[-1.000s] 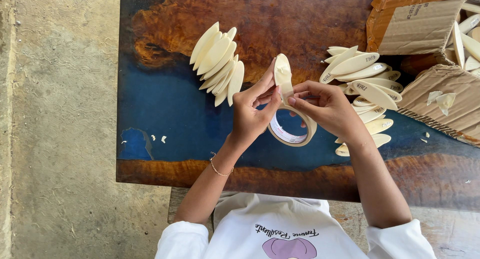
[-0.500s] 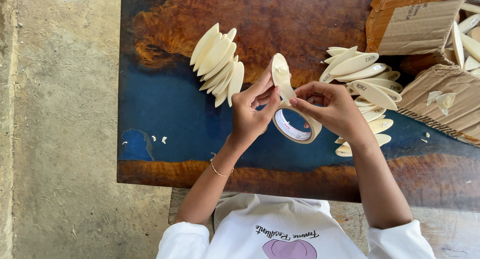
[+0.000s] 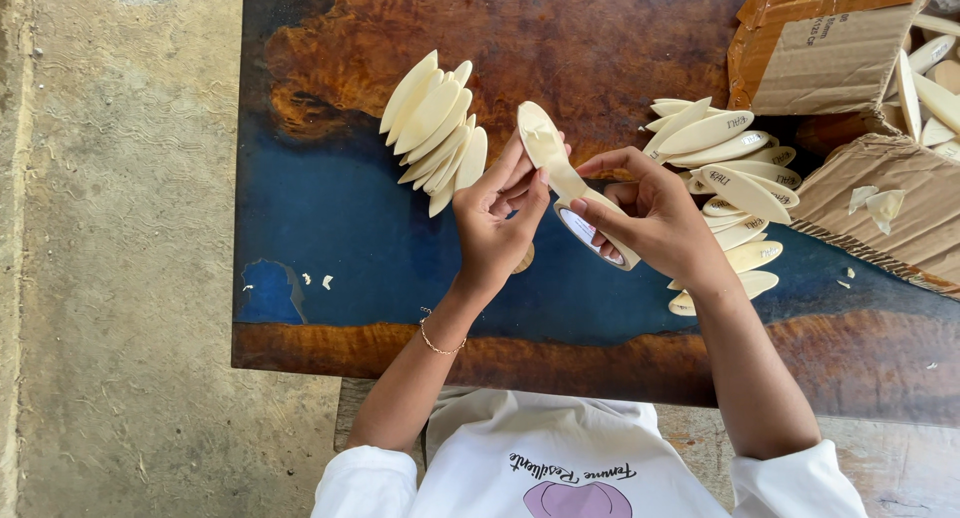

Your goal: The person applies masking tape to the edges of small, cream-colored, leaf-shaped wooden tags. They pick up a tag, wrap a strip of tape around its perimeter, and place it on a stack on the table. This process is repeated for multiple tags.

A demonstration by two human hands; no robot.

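My left hand (image 3: pixel 492 223) pinches a cream oval wooden piece (image 3: pixel 541 138) upright above the table, with a strip of tape running from it. My right hand (image 3: pixel 655 218) grips a roll of cream masking tape (image 3: pixel 594 233) just right of that piece, tilted so its core shows. A fanned row of similar oval pieces (image 3: pixel 432 128) lies to the left of my hands. A looser pile of oval pieces (image 3: pixel 730 178) lies behind my right hand.
The table (image 3: pixel 330 208) has a blue and brown resin-and-wood top. An opened cardboard box (image 3: pixel 850 48) with more oval pieces stands at the far right, a flap (image 3: pixel 890 218) spread beside it. Small pale scraps (image 3: pixel 315 279) lie near the left edge. Concrete floor (image 3: pixel 110 248) lies left.
The tape roll has tipped from lying flat-on to edge-on in my right hand. The oval piece has shifted slightly left and up with my left hand.
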